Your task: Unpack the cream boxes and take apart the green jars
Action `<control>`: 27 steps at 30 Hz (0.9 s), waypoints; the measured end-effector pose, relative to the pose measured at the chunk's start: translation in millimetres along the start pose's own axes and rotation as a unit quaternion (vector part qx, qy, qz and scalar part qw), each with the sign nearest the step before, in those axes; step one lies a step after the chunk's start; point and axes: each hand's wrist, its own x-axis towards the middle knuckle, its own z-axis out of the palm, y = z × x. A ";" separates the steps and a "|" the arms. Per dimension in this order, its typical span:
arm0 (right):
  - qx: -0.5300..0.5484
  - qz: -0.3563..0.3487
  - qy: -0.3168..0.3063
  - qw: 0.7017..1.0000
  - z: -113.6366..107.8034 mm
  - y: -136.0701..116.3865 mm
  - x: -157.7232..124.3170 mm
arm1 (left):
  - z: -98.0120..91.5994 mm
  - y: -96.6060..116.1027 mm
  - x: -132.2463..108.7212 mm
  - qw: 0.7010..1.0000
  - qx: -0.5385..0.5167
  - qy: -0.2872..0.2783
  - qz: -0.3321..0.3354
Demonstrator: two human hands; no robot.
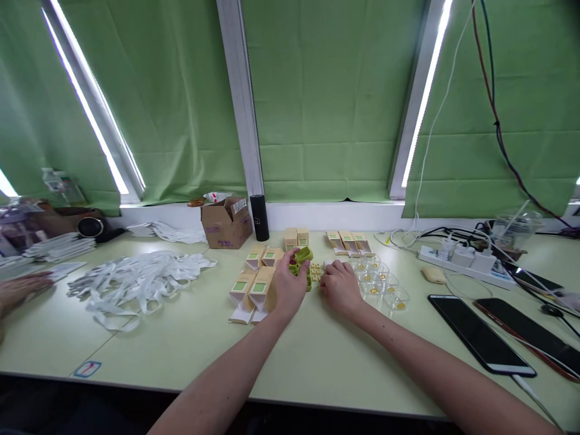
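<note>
My left hand (289,285) grips a small green plastic piece (301,256) above the table, just right of a group of tan open cartons (254,287) with green windows. My right hand (341,286) rests knuckles-up on the table beside it, fingers curled over small yellow tiles (315,271); whether it holds one is hidden. To the right of that hand lie several clear plastic cups (383,285) with yellow bits inside. More tan cartons (348,241) stand farther back.
A pile of white straps (136,283) lies at left, a brown cardboard box (226,222) and black cylinder (260,217) at the back. A power strip (462,260) with cables and two phones (480,333) occupy the right. Another person's hand (18,290) rests at far left.
</note>
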 end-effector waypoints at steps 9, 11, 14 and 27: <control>-0.003 -0.058 0.043 0.997 -3.1 -7.5 -19.8 | 1.8 5.9 0.1 0.995 -0.093 0.009 -0.020; 0.019 -0.084 0.028 0.996 -5.6 -12.9 -31.2 | 3.7 5.3 0.7 0.989 -0.140 0.003 -0.054; 0.081 -0.096 -0.015 0.992 -7.2 -20.9 -46.3 | 5.4 5.3 1.4 0.961 -0.248 -0.020 -0.118; 0.166 -0.115 -0.077 0.976 -13.3 -18.8 -49.4 | -1.6 13.2 4.7 0.807 -0.482 -0.125 -0.318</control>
